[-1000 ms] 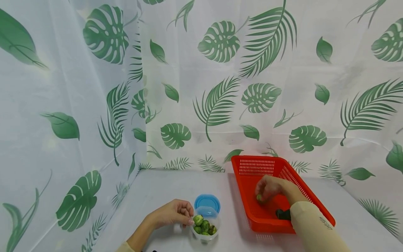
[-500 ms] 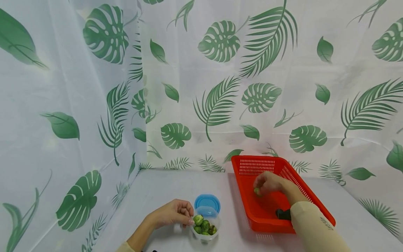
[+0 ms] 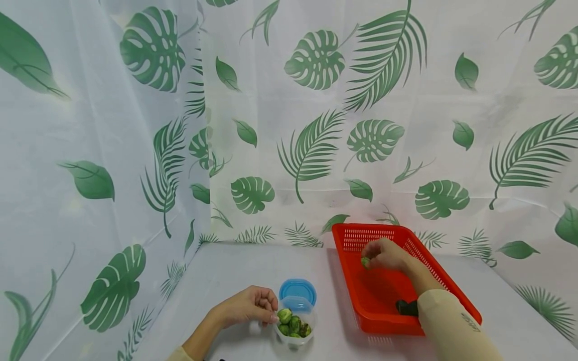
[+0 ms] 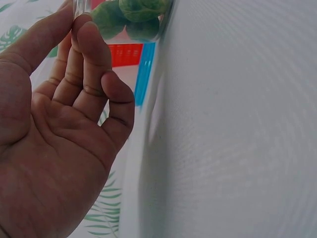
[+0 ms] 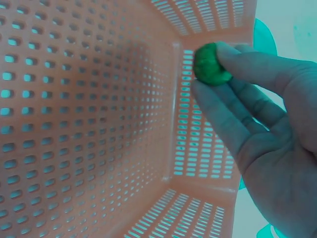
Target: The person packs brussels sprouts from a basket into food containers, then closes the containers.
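My right hand (image 3: 385, 253) pinches a Brussels sprout (image 5: 210, 64) between thumb and fingers, above the floor of the red basket (image 3: 356, 296). In the right wrist view the basket's slotted walls surround the hand, and no other sprout shows there. On the left, my left hand (image 3: 254, 305) pinches the rim of a small clear container (image 3: 293, 343) between thumb and index finger; its other fingers curl loosely. Several Brussels sprouts (image 3: 294, 323) lie in that container. Through its wall, the left wrist view shows some of these sprouts (image 4: 141, 15).
Behind the clear container lies a blue lid (image 3: 297, 288), flat on the white table (image 3: 235, 265). The basket stands to the right of both. A leaf-patterned curtain (image 3: 307, 150) closes off the back and left side.
My right hand has risen inside the basket and moved slightly away from me and to the left, with the Brussels sprout still pinched. The left hand and the container have stayed put.
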### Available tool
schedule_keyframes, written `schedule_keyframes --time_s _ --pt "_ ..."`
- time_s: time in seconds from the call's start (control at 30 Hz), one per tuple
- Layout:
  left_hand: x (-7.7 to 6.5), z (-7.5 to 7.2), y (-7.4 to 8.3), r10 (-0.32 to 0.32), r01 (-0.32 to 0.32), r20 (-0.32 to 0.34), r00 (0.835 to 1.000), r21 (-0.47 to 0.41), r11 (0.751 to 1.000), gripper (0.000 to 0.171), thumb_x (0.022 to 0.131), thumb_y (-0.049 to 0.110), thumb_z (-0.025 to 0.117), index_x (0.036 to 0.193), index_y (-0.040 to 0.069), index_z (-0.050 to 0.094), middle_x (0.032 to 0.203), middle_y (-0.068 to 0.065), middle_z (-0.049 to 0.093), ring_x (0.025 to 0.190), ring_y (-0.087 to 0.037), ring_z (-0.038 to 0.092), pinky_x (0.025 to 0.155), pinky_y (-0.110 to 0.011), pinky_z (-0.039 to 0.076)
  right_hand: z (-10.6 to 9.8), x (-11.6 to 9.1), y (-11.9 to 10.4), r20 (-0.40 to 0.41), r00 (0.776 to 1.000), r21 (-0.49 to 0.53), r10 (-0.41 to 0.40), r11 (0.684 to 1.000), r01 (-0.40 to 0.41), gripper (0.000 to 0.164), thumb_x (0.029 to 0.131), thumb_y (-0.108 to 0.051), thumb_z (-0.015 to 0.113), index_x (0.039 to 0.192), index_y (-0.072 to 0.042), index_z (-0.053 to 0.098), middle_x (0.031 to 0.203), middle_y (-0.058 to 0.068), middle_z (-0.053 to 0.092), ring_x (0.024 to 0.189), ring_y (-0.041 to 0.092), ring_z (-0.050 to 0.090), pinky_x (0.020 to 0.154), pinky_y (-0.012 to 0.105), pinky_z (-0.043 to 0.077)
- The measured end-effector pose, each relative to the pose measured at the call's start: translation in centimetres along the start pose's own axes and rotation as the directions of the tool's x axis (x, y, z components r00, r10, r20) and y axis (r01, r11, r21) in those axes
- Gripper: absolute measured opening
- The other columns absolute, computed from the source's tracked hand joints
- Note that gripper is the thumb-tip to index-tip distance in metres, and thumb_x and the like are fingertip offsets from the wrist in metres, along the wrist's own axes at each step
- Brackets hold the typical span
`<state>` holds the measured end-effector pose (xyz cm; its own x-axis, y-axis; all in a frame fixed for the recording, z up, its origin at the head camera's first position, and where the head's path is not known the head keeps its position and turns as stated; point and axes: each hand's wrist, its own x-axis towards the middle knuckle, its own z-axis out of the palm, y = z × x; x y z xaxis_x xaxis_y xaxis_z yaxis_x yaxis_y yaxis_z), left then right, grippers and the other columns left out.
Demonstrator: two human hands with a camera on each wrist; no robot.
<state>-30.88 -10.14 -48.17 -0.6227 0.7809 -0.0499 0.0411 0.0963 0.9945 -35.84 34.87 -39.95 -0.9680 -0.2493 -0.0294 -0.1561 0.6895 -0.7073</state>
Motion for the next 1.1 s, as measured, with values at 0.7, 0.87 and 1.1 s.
schedule_keyframes --time_s 0.7,0.87,1.1 --pt "0.1 -0.2 -0.3 0.003 -0.003 -0.003 1.000 0.014 1.000 0.020 0.091 0.013 0.080 0.103 0.007 0.066 0.082 0.005 0.070 0.070 -0.008 0.063 0.067 -0.026 0.054 -0.6 0.5 -0.8 -0.130 0.988 0.031 -0.085 0.995 0.090 0.027 0.090 -0.014 0.082 0.115 -0.010 0.075 0.110 0.010 0.074 0.098 0.027 0.067 0.091 0.042 0.060" --pt "0.1 -0.2 -0.3 0.007 -0.007 -0.002 1.000 0.018 1.000 0.020 0.091 0.012 0.080 0.104 0.007 0.066 0.081 0.005 0.070 0.069 -0.008 0.063 0.068 -0.026 0.054 -0.8 0.7 -1.6 -0.155 0.979 0.009 -0.129 0.991 0.132 0.025 0.092 -0.016 0.080 0.115 -0.009 0.075 0.111 0.012 0.073 0.102 0.029 0.065 0.089 0.042 0.060" --pt "0.1 -0.2 -0.2 0.013 -0.013 0.004 1.000 0.016 1.000 0.020 0.092 0.012 0.079 0.105 0.006 0.065 0.081 0.005 0.070 0.070 -0.008 0.063 0.068 -0.026 0.054 -1.0 0.8 -3.0 -0.184 0.966 -0.028 -0.179 0.984 0.177 0.033 0.093 -0.018 0.080 0.123 -0.007 0.072 0.114 0.012 0.073 0.103 0.029 0.066 0.091 0.040 0.061"
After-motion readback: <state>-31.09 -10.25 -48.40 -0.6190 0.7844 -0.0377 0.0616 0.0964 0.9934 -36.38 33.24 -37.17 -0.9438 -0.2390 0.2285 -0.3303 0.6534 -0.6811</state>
